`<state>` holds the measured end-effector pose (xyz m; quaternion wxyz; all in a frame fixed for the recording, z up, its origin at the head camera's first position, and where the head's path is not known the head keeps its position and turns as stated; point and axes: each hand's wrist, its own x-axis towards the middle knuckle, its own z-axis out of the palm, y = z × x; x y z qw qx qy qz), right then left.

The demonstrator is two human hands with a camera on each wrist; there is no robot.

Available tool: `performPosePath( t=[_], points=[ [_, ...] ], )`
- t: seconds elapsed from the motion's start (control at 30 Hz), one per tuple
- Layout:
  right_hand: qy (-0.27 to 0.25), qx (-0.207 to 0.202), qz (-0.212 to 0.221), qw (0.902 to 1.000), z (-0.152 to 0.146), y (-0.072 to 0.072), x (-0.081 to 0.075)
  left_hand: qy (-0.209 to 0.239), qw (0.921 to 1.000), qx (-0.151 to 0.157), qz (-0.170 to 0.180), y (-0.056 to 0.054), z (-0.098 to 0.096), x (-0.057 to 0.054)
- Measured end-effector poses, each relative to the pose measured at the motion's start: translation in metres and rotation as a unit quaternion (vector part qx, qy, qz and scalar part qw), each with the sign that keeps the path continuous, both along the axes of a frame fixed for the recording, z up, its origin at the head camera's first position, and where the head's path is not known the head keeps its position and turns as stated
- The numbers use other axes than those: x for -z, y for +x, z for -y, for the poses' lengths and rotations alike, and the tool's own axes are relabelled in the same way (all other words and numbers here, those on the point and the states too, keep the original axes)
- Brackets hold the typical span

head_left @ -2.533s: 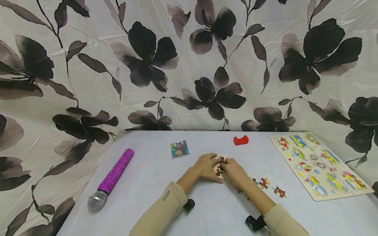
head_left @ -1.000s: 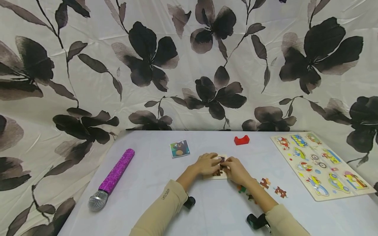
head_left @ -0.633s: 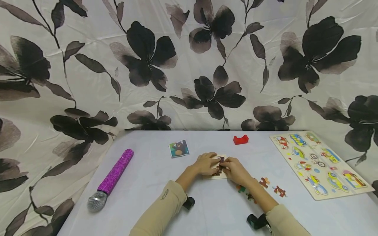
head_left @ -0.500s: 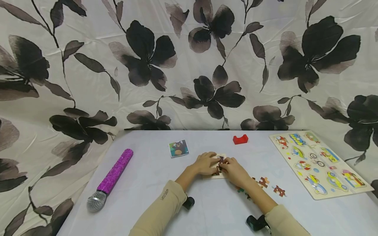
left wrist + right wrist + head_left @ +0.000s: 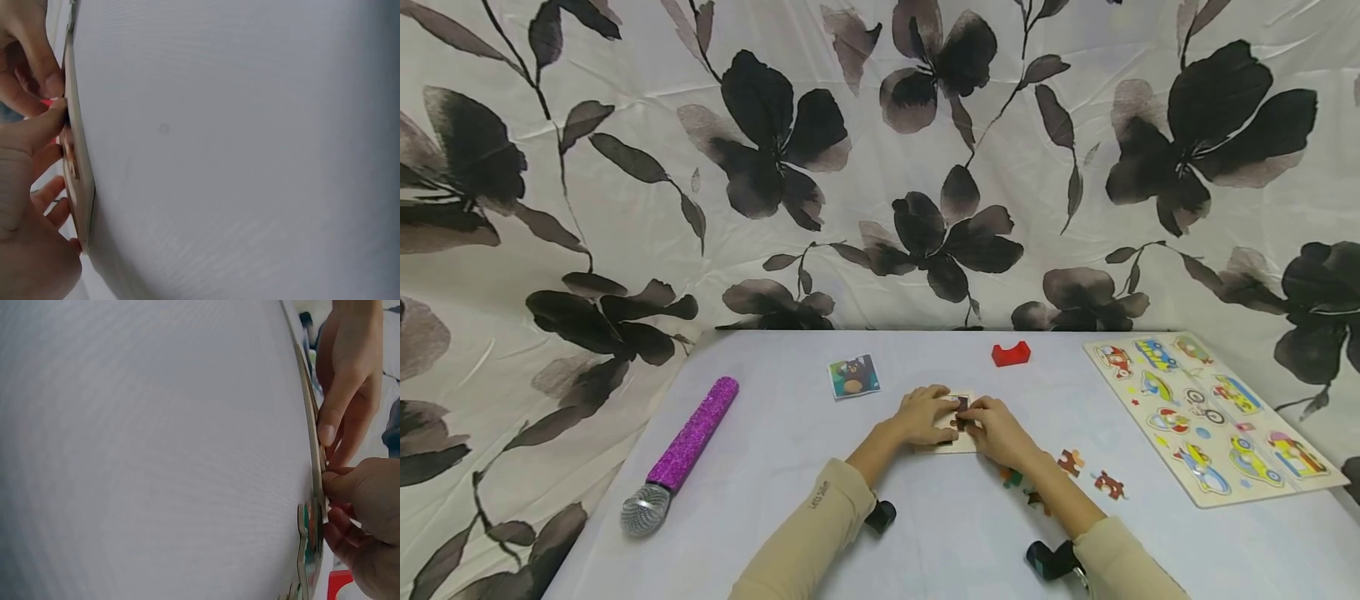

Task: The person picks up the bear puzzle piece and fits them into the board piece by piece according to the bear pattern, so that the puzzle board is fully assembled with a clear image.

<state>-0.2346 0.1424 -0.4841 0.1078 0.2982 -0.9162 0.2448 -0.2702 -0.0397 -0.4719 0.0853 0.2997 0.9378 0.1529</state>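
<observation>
A small pale wooden puzzle board (image 5: 964, 447) lies on the table between both hands, with brown puzzle pieces (image 5: 961, 423) on it. My left hand (image 5: 922, 415) rests on the board's left part, fingers spread and thumb near the middle. From the right, my right hand (image 5: 997, 432) pinches at a brown piece on the board, mostly covered by its fingertips. In the left wrist view the board (image 5: 81, 203) appears edge-on, with both thumbs close together over it. Loose jigsaw pieces (image 5: 1070, 462) lie beside and under my right forearm; their edges (image 5: 302, 540) show in the right wrist view.
A bear picture card (image 5: 854, 377) and a red notched block (image 5: 1011, 354) lie farther back. On the left is a purple glitter microphone (image 5: 692, 437). A large vehicle puzzle board (image 5: 1213, 425) occupies the right side. A floral cloth (image 5: 857, 183) hangs behind the table.
My left thumb has drawn up from the board's near edge toward its middle. My right fingers shift slightly over the piece; both hands stay at the board.
</observation>
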Motion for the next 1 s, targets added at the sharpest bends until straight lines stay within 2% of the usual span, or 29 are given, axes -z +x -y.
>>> performPosePath(
  t=[0.17,0.4,0.6,0.8,1.0],
  points=[
    [0.024,0.002,-0.005,0.9997,0.003,0.002,-0.002,-0.009,0.9998,0.004,0.016,-0.002,0.001,-0.004],
    [0.092,0.039,-0.016,0.9948,0.013,0.004,0.001,-0.022,0.9996,0.004,0.016,-0.002,0.001,-0.006],
    [0.088,0.047,-0.007,0.995,0.016,0.005,-0.002,-0.03,0.9995,0.005,0.011,-0.002,-0.001,-0.008],
    [0.116,0.051,-0.025,0.9916,0.016,0.008,-0.003,-0.042,0.9991,0.007,0.006,-0.002,-0.002,-0.009],
    [0.115,0.039,-0.037,0.9919,0.018,0.01,-0.002,-0.041,0.9991,0.008,-0.002,-0.003,-0.002,-0.007]
  ],
)
